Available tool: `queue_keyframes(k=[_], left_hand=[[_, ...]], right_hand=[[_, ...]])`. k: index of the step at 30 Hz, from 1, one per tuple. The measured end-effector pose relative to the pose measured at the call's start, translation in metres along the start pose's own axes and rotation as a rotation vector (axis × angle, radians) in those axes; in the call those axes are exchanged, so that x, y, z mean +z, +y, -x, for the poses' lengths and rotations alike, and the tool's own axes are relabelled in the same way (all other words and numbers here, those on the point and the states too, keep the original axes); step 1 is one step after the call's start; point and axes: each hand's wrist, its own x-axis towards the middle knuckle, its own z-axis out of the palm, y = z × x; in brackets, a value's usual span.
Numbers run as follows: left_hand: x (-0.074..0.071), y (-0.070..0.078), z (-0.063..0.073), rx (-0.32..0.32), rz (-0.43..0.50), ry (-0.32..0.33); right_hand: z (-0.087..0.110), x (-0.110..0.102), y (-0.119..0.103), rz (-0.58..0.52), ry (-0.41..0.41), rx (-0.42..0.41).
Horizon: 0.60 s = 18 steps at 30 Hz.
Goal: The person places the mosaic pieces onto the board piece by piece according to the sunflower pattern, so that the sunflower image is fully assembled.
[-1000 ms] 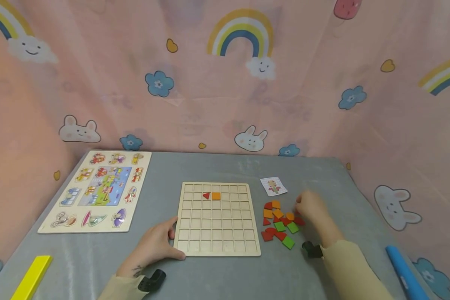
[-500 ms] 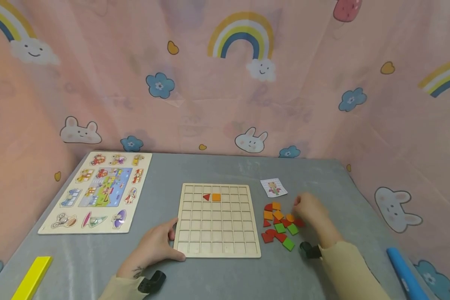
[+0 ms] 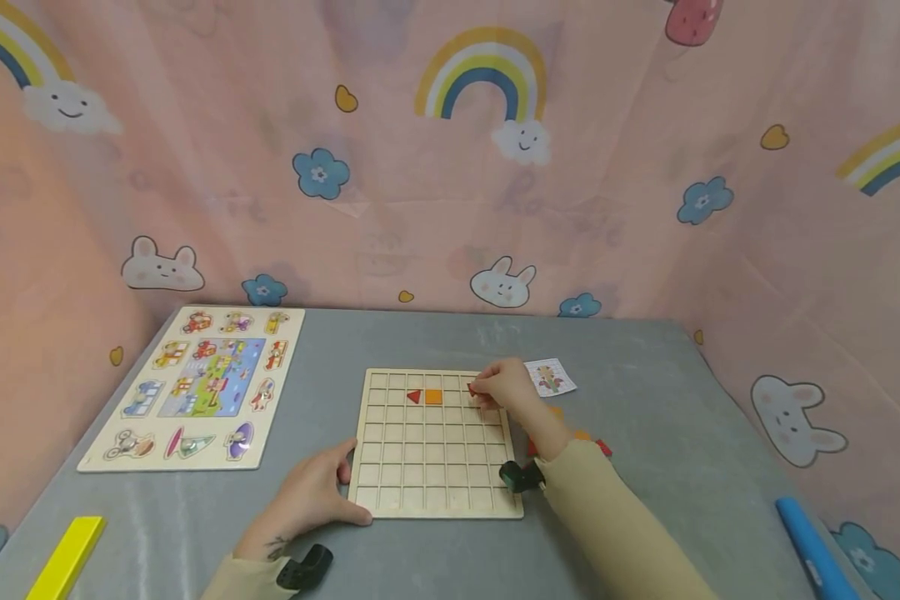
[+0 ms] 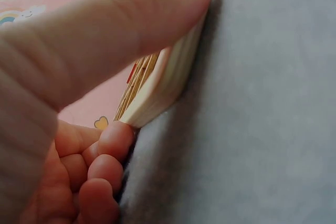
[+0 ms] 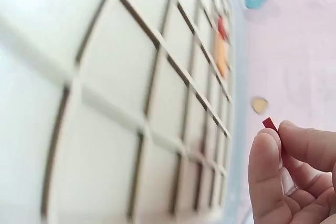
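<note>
A wooden grid board (image 3: 435,454) lies on the table, holding a red triangle piece (image 3: 414,397) and an orange square piece (image 3: 433,397) side by side in its upper rows. My left hand (image 3: 311,498) grips the board's near left corner, thumb on the front edge and fingers at the left side. Over the board's upper right part, my right hand (image 3: 512,390) pinches a small red piece (image 5: 270,124) between thumb and fingertip. Its full shape is hidden by the fingers. A small picture card (image 3: 551,377) lies just beyond this hand.
Loose coloured pieces (image 3: 604,447) lie right of the board, mostly hidden under the right forearm. A wooden picture puzzle (image 3: 281,408) lies at the back left. A yellow bar (image 3: 66,557) is at the front left, a blue object (image 3: 817,546) at the right edge.
My right hand has moved left from the loose pieces to over the board's upper right, carrying a red piece. My left hand has stayed at the board's corner.
</note>
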Motion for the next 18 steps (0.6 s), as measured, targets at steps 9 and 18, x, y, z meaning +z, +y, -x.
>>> queue_keyframes(k=[9,18], left_hand=[[0.000,-0.001,0.000,0.007,0.003,-0.004],[0.000,0.000,0.001,0.010,-0.002,0.011]], right_hand=[[-0.009,0.037,-0.002,0.068,-0.014,-0.039],[-0.007,0.043,-0.006,0.192,0.037,-0.026]])
